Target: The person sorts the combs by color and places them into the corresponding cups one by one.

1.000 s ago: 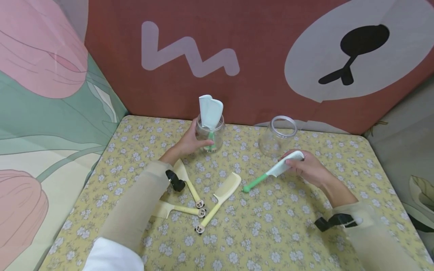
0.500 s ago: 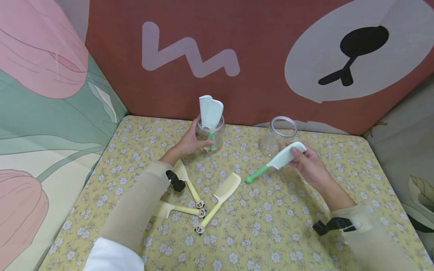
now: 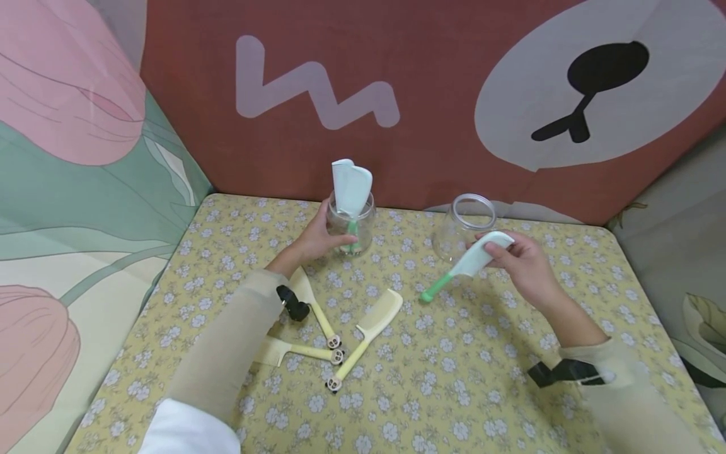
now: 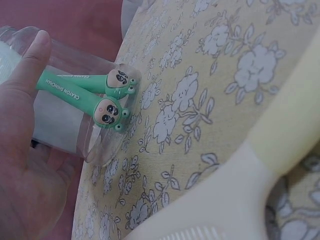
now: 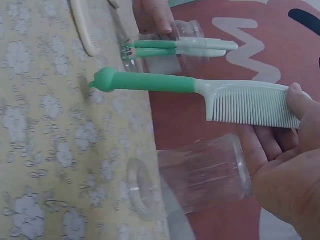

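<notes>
The right hand pinches the toothed end of a pale mint plastic comb with a green handle between thumb and curled fingers, holding it slanted above the yellow flowered tablecloth, just in front of an empty clear plastic jar. The left hand curls round a second clear jar holding two like combs, its fingertips hidden behind the plastic. Three cream plastic combs lie near the left forearm, one partly covered by the sleeve.
</notes>
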`<action>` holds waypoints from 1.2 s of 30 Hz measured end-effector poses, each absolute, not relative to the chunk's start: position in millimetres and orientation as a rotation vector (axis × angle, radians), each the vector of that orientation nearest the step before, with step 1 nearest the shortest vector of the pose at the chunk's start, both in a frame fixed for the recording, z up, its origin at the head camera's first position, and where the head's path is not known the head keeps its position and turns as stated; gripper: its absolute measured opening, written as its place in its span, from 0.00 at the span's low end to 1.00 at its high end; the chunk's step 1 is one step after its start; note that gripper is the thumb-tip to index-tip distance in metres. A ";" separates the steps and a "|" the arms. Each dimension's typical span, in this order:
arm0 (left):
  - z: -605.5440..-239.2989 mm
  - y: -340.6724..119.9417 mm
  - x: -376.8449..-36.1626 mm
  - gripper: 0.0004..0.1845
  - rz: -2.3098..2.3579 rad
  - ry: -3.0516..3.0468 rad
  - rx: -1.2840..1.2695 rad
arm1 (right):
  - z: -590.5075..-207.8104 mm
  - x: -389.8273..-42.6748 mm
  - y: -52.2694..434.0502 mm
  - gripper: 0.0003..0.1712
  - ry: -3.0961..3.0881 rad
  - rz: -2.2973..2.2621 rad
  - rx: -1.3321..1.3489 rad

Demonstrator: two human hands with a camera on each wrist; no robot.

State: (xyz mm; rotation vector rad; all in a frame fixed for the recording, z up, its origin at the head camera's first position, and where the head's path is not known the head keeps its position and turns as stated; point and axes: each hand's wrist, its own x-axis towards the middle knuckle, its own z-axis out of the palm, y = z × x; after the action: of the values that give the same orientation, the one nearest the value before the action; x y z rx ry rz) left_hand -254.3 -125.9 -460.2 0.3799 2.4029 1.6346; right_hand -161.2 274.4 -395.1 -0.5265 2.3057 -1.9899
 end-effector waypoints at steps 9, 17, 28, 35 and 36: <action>-458.8 -125.0 -253.2 0.62 1.635 2.403 0.390 | -376.5 -165.8 266.6 0.13 2.341 -1.911 -0.684; -459.8 -124.9 -253.8 0.61 1.643 2.401 0.396 | -362.8 -168.4 259.8 0.13 2.455 -1.858 -0.657; -459.8 -125.0 -253.4 0.61 1.652 2.397 0.413 | -342.3 -173.5 241.6 0.12 2.532 -1.854 -0.652; -460.7 -125.5 -254.1 0.62 1.634 2.406 0.392 | -325.2 -184.9 225.3 0.13 2.477 -2.016 -0.708; -460.7 -125.4 -254.2 0.61 1.635 2.405 0.395 | -323.1 -186.6 222.5 0.13 2.457 -2.049 -0.704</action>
State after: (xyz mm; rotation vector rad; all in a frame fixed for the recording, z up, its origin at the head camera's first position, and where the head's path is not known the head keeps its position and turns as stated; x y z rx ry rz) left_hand -254.2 -125.4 -460.7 0.3949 2.4054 1.6351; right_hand -186.6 222.5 -323.1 -0.7045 2.4566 -2.0486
